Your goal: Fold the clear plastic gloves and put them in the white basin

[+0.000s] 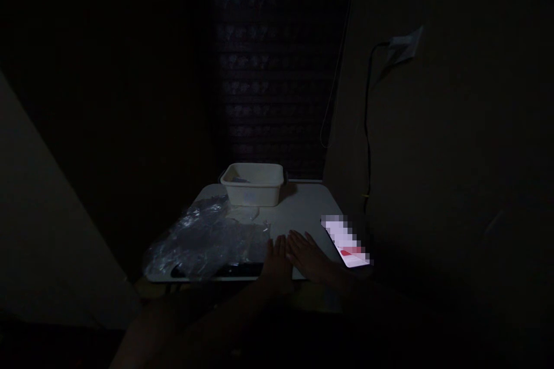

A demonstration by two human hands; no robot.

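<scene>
In dim light, my left hand [277, 260] lies near the front edge of the white table [298, 202], its fingers stretched forward, with nothing visible in it. Beside it, my right hand [306, 255] rests with its fingers extended and slightly apart, angled toward the left hand. The two hands are close together at the fingertips. Crumpled clear plastic [208, 236] spreads over the left part of the table, next to my left hand. To the right of my right hand, a phone [344, 239] with a lit screen lies at the table's right edge.
A white plastic basin [255, 193] stands at the back of the table with something unclear inside. A dark flat object [234, 270] lies along the front edge, partly under the plastic. On the right wall, a black cable [367, 121] hangs from an outlet [402, 46].
</scene>
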